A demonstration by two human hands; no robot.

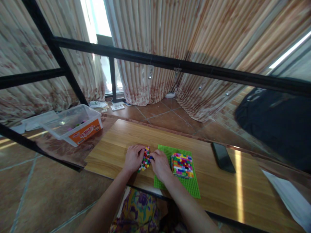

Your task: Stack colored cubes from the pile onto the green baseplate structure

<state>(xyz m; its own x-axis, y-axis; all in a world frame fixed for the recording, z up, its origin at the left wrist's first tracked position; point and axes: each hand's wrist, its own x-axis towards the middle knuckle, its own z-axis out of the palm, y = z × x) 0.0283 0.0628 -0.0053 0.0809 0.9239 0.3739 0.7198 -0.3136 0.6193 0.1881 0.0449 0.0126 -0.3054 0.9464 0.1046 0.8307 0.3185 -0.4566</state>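
A loose pile of small coloured toy bricks [145, 161] lies on the wooden table between my hands. My left hand [134, 158] rests at the pile's left edge, fingers curled together against the bricks; whether one is pinched there is hidden. From the other side, my right hand [160, 164] closes thumb and fingers on a dark blue toy brick [152, 158]. Its wrist crosses the green baseplate [193, 187]. On that plate, just right of my right hand, stands a low block built of multicoloured bricks [182, 165], with a small dark gap in its top.
A black phone [223, 157] lies to the right on the wooden table [109, 147], with white paper [289, 197] past it. At the left stands a clear plastic bin [73, 124] with an orange label and a few pieces inside. A black metal rail [145, 59] crosses before the curtains.
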